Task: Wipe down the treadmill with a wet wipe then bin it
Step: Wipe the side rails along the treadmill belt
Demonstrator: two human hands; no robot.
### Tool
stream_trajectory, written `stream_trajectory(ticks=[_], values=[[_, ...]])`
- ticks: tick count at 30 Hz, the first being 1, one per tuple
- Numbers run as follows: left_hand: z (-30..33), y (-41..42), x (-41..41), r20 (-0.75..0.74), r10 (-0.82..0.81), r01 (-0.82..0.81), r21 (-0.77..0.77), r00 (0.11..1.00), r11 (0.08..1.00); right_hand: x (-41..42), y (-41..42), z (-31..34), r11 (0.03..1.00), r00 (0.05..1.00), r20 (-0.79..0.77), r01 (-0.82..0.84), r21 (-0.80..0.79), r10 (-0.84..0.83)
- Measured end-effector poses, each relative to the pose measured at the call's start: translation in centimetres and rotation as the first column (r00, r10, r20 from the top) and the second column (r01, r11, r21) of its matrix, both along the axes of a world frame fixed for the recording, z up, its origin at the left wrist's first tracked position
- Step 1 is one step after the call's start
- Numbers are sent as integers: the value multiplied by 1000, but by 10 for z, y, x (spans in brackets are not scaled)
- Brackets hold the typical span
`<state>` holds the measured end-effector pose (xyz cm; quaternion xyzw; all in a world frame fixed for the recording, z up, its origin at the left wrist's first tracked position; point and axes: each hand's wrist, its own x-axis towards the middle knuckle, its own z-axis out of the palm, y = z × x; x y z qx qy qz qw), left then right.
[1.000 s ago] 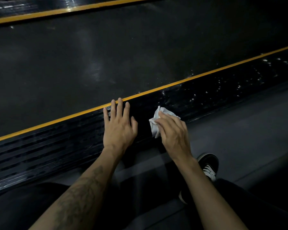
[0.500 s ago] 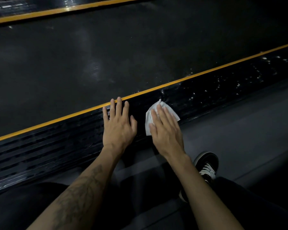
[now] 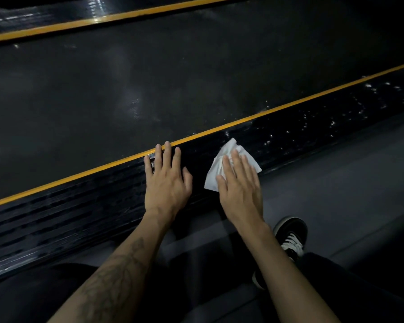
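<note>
The treadmill's black ribbed side rail (image 3: 68,217) runs diagonally across the view, edged by a yellow stripe (image 3: 289,106), with the dark belt (image 3: 149,78) beyond it. My left hand (image 3: 166,180) rests flat on the rail, fingers straight and reaching the stripe. To its right, my right hand (image 3: 239,185) presses a white wet wipe (image 3: 229,155) flat against the rail with straight fingers. Part of the wipe is hidden under my palm.
White specks and droplets dot the rail (image 3: 359,108) farther right. Grey floor (image 3: 348,183) lies on the near side of the rail. My black shoe with white laces (image 3: 290,236) stands below my right wrist. A second yellow stripe (image 3: 103,19) borders the belt's far side.
My right hand went from bunching the wipe with curled fingers to laying it flat under straight fingers on the rail. My left hand stayed in place.
</note>
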<state>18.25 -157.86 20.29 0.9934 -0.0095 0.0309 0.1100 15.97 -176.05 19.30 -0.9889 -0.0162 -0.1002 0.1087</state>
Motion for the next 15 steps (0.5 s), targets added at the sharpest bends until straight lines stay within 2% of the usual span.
stream_trajectory(ticks=[2, 6, 9, 12, 15], values=[[0, -1, 1, 3, 2, -2, -6, 1000, 1000, -9, 15, -1, 1000, 1000, 10, 29, -4, -29], [0, 0, 2, 1, -10, 10, -7, 1000, 1000, 12, 16, 7, 994, 991, -79, -106, 13, 107], [0, 1, 1, 1, -4, 4, -5, 1000, 1000, 21, 1, 9, 999, 990, -136, -41, 8, 41], [0, -1, 1, 11, -1, 1, -15, 1000, 1000, 4, 11, 5, 999, 996, -83, 37, -9, -38], [-1, -1, 2, 9, 0, 0, -19, 1000, 1000, 5, 23, 5, 995, 994, -53, -99, 31, 101]])
